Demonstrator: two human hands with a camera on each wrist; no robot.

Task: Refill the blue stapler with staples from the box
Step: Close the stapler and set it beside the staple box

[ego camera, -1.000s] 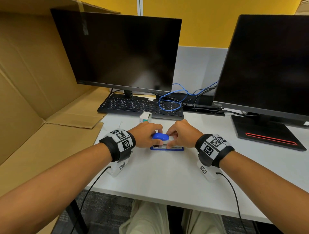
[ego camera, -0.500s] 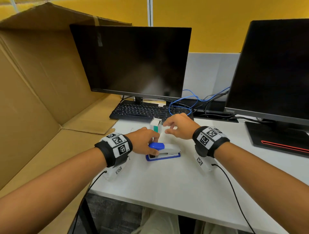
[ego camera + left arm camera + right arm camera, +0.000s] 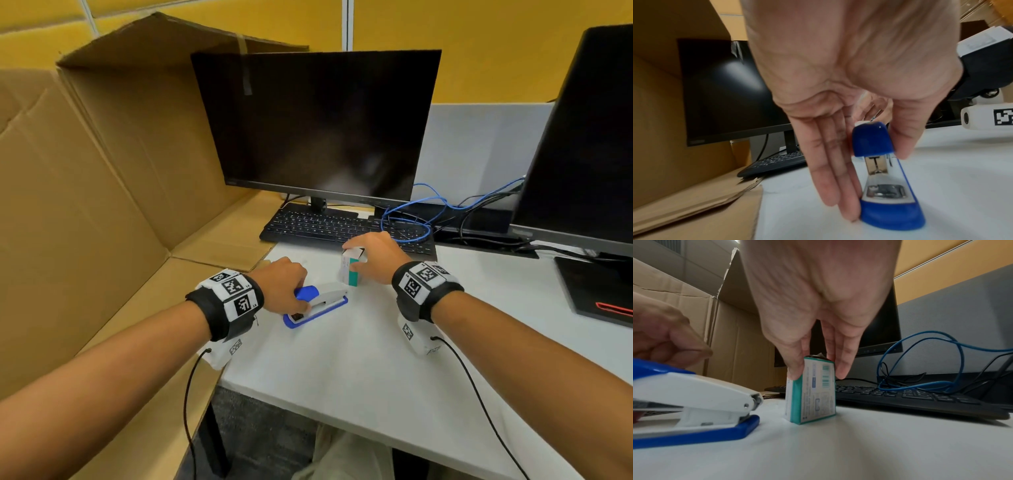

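The blue and white stapler (image 3: 320, 303) lies closed on the white desk (image 3: 359, 359), its blue front end toward me. My left hand (image 3: 301, 301) holds that front end, with the fingers along one side and the thumb on the other, as the left wrist view shows (image 3: 875, 185). Just right of the stapler's hinge end, the small white and teal staple box (image 3: 350, 272) stands upright. My right hand (image 3: 356, 255) pinches its top between thumb and fingers. The right wrist view shows this pinch on the staple box (image 3: 813, 391), with the stapler (image 3: 694, 402) to the left.
A black keyboard (image 3: 329, 228) and a monitor (image 3: 318, 126) stand behind the box, with a blue cable (image 3: 414, 222) looped over the keyboard's right end. A second monitor (image 3: 589, 144) stands at the right. An open cardboard carton (image 3: 102, 178) walls the left side.
My right hand left the stapler, reached back to the staple box and took hold of its top. My left hand kept hold of the stapler's front end.
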